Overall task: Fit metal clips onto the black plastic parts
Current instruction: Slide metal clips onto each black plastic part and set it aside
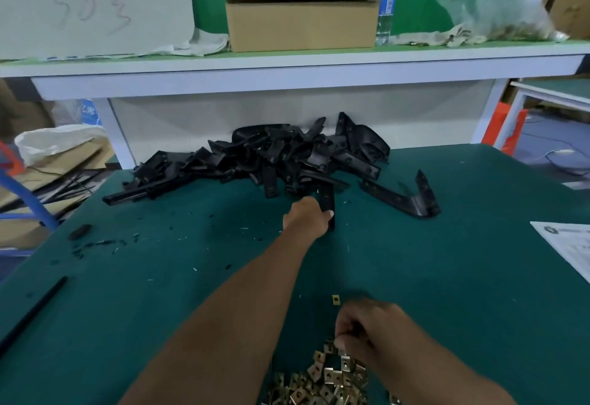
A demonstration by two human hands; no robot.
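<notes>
1. Head view, far side of the desk: the left hand reaches to the near edge of the heap of black plastic parts. Its fingers are closed around one black part, a narrow strip that stands nearly upright in the hand, while its upper end is among the other parts.

2. Head view, near side: the right hand rests on the pile of metal clips. The fingers are curled and pinched together at the top of the pile; I cannot tell for sure if a clip is already between them. One single clip lies apart, just beyond the hand.

3. How the parts will handle, as I judge: the black part looks light and stiff, with long thin arms that may hook in its neighbours, so it is better to hold it near the end and draw it out straight.

4. The clips look small, thin and smooth, perhaps with sharp edges. A pinch by the two flat sides should give control for pushing one onto the plastic.
</notes>
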